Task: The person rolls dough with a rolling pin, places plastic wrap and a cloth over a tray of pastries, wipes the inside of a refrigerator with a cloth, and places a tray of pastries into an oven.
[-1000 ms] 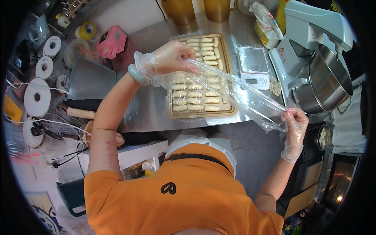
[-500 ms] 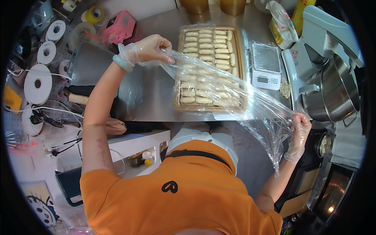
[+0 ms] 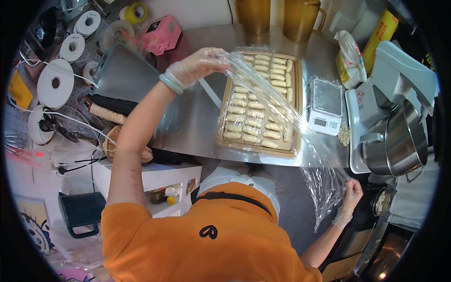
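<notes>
Head view: gloved hands well apart, clear plastic film (image 3: pixel 275 100) pulled diagonally between them.
Left hand (image 3: pixel 199 64): fingers pinched on the film's upper-left end, near the tray's upper-left corner.
Right hand (image 3: pixel 350 196): fingers closed on the opposite end, lower right, out past the counter's front edge.
Film: crosses above the tray; loose folds hang beyond the counter edge, beside the right hand.
Tray (image 3: pixel 298 80): tan, on the steel counter (image 3: pixel 183 122), carrying rows of pale rolls (image 3: pixel 278 77).
Scale (image 3: pixel 325 105): white, just right of the tray.
Mixer (image 3: pixel 404 70): pale blue, right of the scale, steel bowl (image 3: pixel 399 141) attached.
</notes>
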The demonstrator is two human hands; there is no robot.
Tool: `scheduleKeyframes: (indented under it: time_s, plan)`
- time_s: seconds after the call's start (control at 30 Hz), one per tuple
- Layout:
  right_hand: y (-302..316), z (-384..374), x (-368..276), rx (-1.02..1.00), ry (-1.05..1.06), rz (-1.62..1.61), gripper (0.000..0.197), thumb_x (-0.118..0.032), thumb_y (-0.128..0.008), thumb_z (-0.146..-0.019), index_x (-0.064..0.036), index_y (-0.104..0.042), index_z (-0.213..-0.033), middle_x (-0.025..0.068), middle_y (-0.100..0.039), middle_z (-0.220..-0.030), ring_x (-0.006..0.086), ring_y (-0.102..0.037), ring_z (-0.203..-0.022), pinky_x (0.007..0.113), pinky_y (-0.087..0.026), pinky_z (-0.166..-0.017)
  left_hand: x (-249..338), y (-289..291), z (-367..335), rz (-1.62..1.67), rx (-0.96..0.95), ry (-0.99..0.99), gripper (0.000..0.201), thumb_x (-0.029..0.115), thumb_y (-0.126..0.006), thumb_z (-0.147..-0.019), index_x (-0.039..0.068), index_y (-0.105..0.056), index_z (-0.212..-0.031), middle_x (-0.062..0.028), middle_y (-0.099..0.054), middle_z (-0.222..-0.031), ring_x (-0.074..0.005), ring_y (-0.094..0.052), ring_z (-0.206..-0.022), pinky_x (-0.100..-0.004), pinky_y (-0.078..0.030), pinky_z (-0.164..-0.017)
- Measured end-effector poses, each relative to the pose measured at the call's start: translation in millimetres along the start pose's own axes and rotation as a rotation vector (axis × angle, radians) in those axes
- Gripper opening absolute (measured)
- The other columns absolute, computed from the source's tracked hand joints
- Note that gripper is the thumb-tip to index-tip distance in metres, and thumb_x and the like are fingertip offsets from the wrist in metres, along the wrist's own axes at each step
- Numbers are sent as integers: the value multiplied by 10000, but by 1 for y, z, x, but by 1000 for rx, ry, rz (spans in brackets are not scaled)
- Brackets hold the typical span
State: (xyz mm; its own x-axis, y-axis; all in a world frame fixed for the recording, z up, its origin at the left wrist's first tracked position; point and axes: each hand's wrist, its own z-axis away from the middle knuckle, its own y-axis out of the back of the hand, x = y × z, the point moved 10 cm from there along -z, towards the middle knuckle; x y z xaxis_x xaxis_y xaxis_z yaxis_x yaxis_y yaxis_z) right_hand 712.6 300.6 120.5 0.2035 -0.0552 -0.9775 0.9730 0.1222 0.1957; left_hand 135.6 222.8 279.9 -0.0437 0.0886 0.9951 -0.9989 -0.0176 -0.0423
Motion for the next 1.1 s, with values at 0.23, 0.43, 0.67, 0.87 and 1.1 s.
scheduleKeyframes:
  time_s: [0.23, 0.43, 0.67, 0.87, 1.1]
  plan:
    - [27, 4, -72, -211, -6, 158, 623, -218, -795, -631, -1, -553, -1163, 122, -594, -1111, 210, -527, -1072, 342, -397, -925, 41, -99, -22, -153, -76, -114, 126, 80, -658, -799, 51, -544, -844, -24, -607, -846, -121, -602, -840, -245, -450, -807]
    - [157, 33, 35, -222, -415, 866, 499, -123, -775, -568, 35, -619, -1015, 118, -654, -905, 210, -612, -840, 301, -481, -768, 60, -94, -38, -109, -83, -240, 112, 77, -643, -816, 55, -538, -847, -19, -591, -869, -120, -595, -870, -241, -455, -814]
    - [90, 21, -147, 94, 242, 753, 326, -100, -622, -801, 44, -580, -1090, 154, -626, -1006, 206, -594, -885, 308, -465, -791, 74, -138, -31, -129, -207, -239, 130, 76, -636, -817, 40, -542, -899, -25, -584, -907, -96, -560, -886, -241, -453, -802]
    - [-164, 20, -325, -417, 650, -13, 770, -408, -683, -678, -24, -438, -1299, 122, -472, -1311, 239, -407, -1238, 370, -276, -1024, 84, -177, -16, -36, -336, -251, 206, 49, -639, -807, 21, -538, -984, -24, -572, -935, -101, -557, -892, -251, -454, -812]
    - [-253, -7, -303, -951, 57, -203, 279, -127, -706, -756, -53, -593, -999, -31, -589, -810, 40, -509, -672, 181, -385, -587, 101, -186, -3, -64, -303, -363, 308, 24, -637, -795, 34, -505, -1074, 6, -541, -951, -54, -504, -891, -233, -421, -802]
